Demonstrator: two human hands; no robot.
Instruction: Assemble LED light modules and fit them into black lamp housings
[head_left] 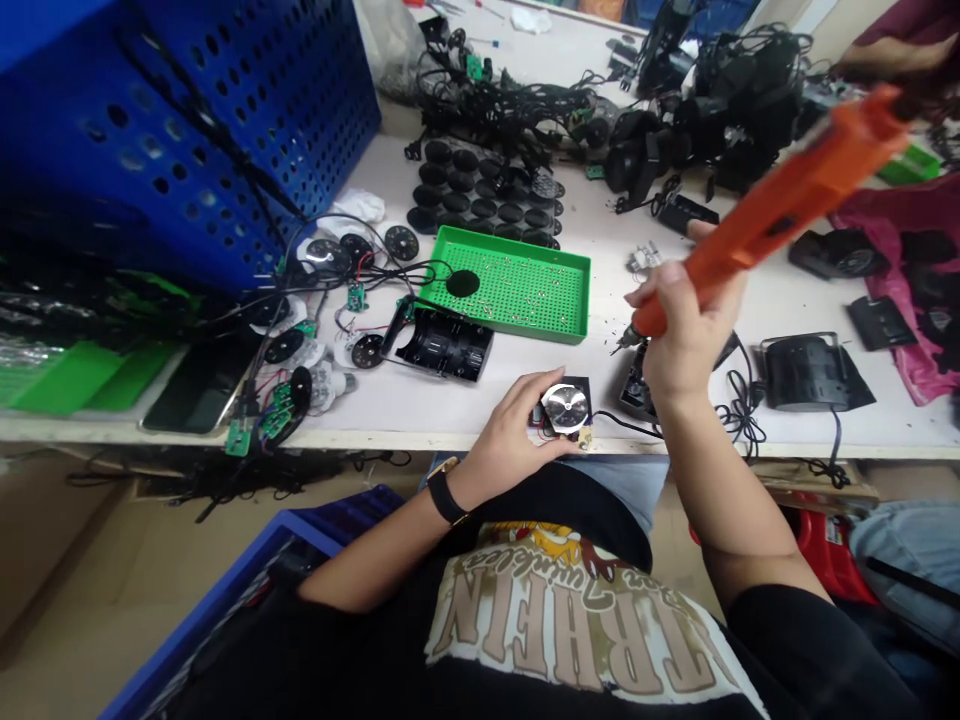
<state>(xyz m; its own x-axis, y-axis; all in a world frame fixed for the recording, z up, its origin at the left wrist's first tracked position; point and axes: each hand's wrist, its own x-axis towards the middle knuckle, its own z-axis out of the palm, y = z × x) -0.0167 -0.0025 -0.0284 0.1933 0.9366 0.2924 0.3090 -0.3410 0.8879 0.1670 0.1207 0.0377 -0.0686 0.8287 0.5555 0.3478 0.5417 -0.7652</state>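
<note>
My left hand (517, 425) is closed around a small device (566, 408) with a shiny round metal face, near the table's front edge. A black cable runs from it to the right. My right hand (690, 335) grips an orange electric screwdriver (772, 215), whose bit points down and left over the table. Just under that hand lies a black housing part (637, 385), partly covered by it. Beyond my left hand stands a green perforated tray (517, 285) with small screws scattered in it and a black disc (463, 284). An open black half-shell (446, 345) sits beside the tray.
A blue perforated crate (315, 110) rises at the left. Near it lie wired circuit boards (277, 410) and a phone (196, 385). Black round parts (480, 190) and tangled cables (517, 100) fill the back. An assembled black unit (806, 370) rests at the right.
</note>
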